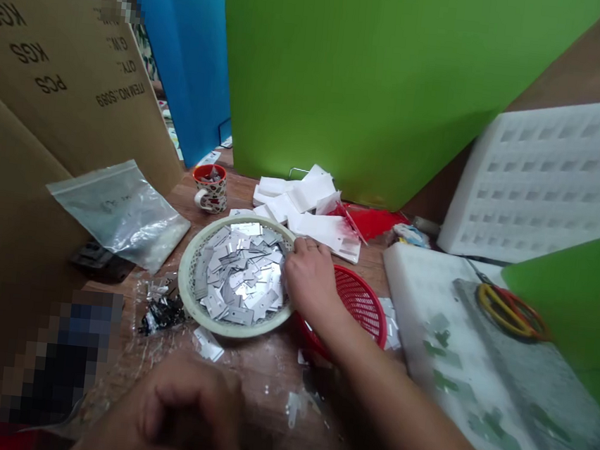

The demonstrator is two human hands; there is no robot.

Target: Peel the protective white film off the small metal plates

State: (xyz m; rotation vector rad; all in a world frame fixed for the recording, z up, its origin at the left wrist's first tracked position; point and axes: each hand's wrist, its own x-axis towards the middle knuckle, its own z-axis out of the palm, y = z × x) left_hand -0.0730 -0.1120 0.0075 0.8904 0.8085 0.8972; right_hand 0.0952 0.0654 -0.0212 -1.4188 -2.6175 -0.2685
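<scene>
My right hand point(311, 275) reaches to the right rim of a pale round basket point(184, 281), its fingers closed at the edge of the heap. What they pinch is hidden behind the fingers. Thin grey metal plates point(245, 276) with small holes fill the basket. Under my right wrist stands a red plastic basket point(364, 302), partly covered by the arm. Close to the camera, my left hand point(187, 405) is blurred, with its fingers curled inward. Whatever it holds, if anything, cannot be made out. A few loose plates point(208, 343) lie in front of the pale basket.
A patterned mug point(213, 190) and white foam pieces point(302, 200) stand behind the basket. Left are a clear plastic bag point(126, 212), small black parts point(161, 311) and a cardboard box point(56, 53). Yellow-handled scissors point(504, 308) lie on white foam point(405, 285) at right, before a green panel point(356, 82).
</scene>
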